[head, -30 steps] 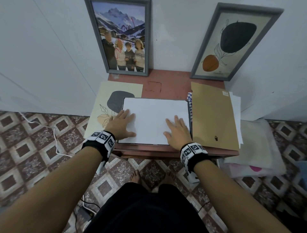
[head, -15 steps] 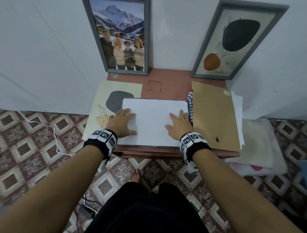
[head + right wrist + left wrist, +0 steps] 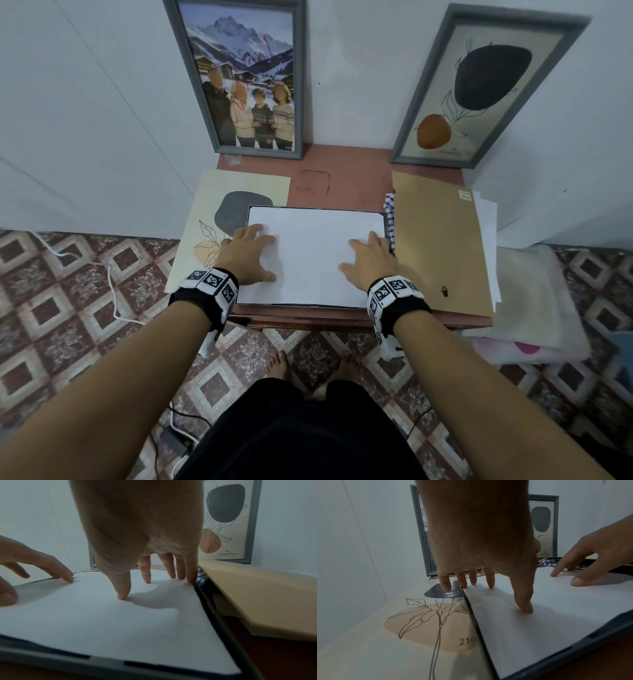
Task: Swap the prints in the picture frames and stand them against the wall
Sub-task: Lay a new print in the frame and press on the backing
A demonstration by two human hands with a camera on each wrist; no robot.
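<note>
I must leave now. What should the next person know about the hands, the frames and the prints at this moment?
Left hand: open, fingertips on the left edge of the white sheet.
Right hand: open, pressing its right edge.
The sheet lies in the face-down frame on the table.
Done: two frames, family photo and leaf print, stand against the wall.
Left: brown backing board on, then stand it. Loose leaf print lies left.

White sheet (image 3: 315, 253) in dark grey frame (image 3: 221, 616); tan backing board (image 3: 442, 246); blue-checked cloth (image 3: 389, 222); brown-cream diamond floor tiles (image 3: 68, 308).
</note>
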